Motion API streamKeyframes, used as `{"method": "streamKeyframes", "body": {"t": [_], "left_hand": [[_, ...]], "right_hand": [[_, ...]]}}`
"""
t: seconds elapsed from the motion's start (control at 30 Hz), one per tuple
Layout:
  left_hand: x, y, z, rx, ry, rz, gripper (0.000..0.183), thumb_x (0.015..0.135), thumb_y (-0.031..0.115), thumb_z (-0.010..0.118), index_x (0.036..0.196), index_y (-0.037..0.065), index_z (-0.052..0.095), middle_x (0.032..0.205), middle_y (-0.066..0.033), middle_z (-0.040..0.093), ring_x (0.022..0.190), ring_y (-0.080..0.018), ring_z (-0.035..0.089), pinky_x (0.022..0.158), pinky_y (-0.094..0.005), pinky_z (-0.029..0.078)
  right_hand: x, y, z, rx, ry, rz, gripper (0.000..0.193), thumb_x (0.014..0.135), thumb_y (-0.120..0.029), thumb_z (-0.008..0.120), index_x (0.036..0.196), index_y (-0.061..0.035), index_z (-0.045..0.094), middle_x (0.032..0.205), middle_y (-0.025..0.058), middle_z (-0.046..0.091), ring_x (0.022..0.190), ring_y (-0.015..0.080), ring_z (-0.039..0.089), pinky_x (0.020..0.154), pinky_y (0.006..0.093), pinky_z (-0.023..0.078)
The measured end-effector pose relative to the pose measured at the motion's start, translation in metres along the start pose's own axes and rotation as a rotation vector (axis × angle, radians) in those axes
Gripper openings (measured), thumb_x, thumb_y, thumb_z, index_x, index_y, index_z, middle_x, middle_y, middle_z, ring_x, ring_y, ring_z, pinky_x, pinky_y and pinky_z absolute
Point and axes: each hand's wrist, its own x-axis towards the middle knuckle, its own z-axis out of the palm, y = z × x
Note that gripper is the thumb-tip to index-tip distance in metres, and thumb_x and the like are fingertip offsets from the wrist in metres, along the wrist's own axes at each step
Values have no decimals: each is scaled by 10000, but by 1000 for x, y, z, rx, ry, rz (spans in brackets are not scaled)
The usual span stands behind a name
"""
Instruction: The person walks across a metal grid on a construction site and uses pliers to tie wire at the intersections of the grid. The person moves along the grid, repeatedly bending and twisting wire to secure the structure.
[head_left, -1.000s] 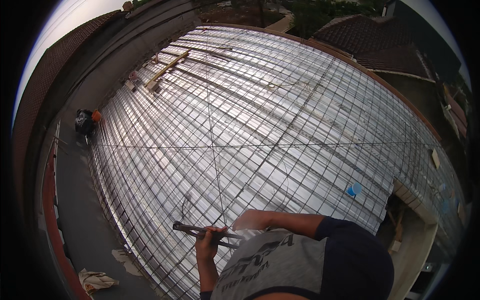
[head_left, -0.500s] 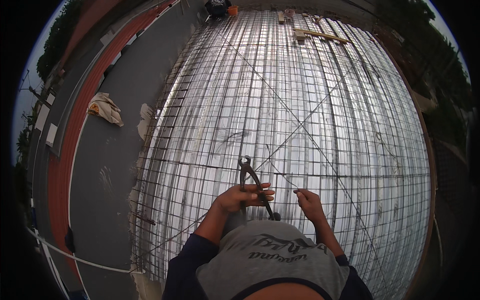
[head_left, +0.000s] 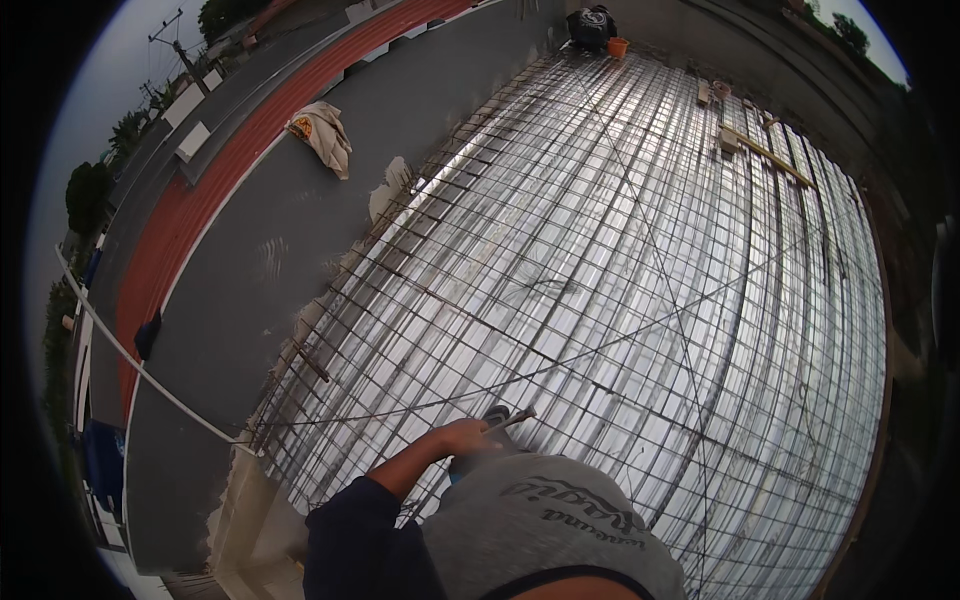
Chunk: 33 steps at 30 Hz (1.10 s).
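My left hand (head_left: 463, 438) is closed around a pair of end-cutting pincers (head_left: 518, 418), low in front of my shirt. The head of the tool points to the right, while its handles are mostly hidden by the hand. A dark rounded shape, perhaps a shoe tip, shows just behind it. Beneath spreads a reinforcing steel mesh (head_left: 560, 352), laid over shiny ribbed metal sheets (head_left: 625, 400). My right hand is out of sight.
A grey wall (head_left: 250, 300) runs along the left, with a beige cloth (head_left: 322, 138) draped on it. Behind it lies a red roof strip (head_left: 235, 165). At the far end are a crouching person (head_left: 590, 28), an orange bucket (head_left: 618, 47) and a wooden plank (head_left: 768, 157).
My view has swung left. The pincers, upright before, now point right beside my body. My right hand, which held a thin wire, has gone out of view.
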Motion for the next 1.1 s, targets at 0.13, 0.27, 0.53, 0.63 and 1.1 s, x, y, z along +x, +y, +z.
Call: {"method": "streamKeyframes", "body": {"t": [0.13,0.27,0.53,0.63,1.1], "left_hand": [[0,-67,55,-82,-140,17,597,856,514,588,1134,-14,600,925,-128,641,850,-207,604,775,-341,472],[-10,-73,55,-193,-141,112,480,847,426,634,1060,-3,608,906,-82,631,843,-183,591,770,-331,459],[-20,-158,45,-1070,2,-106,193,815,177,714,922,35,638,862,-53,639,789,-159,610,718,-332,487],[-37,-199,66,-1080,25,-290,184,818,171,703,939,47,641,876,-42,638,793,-169,617,725,-345,492],[-48,-160,116,-737,-16,-339,295,786,263,721,956,40,628,812,-27,595,686,-141,543,610,-329,471]], "right_hand": [[28,-15,13,141,-105,211,332,877,-287,585,897,38,651,808,137,655,675,215,626,652,355,488],[52,-31,19,154,-156,228,331,884,-285,574,915,36,646,818,139,656,684,222,630,656,359,489],[89,-56,28,128,-239,170,331,899,-282,553,952,34,636,837,143,659,700,236,637,664,368,492],[95,-55,27,115,-254,172,331,905,-281,546,966,33,633,844,145,660,707,241,640,667,371,493],[56,19,11,38,-225,202,337,931,-274,509,1030,29,616,877,152,666,736,265,654,682,386,498]]}}
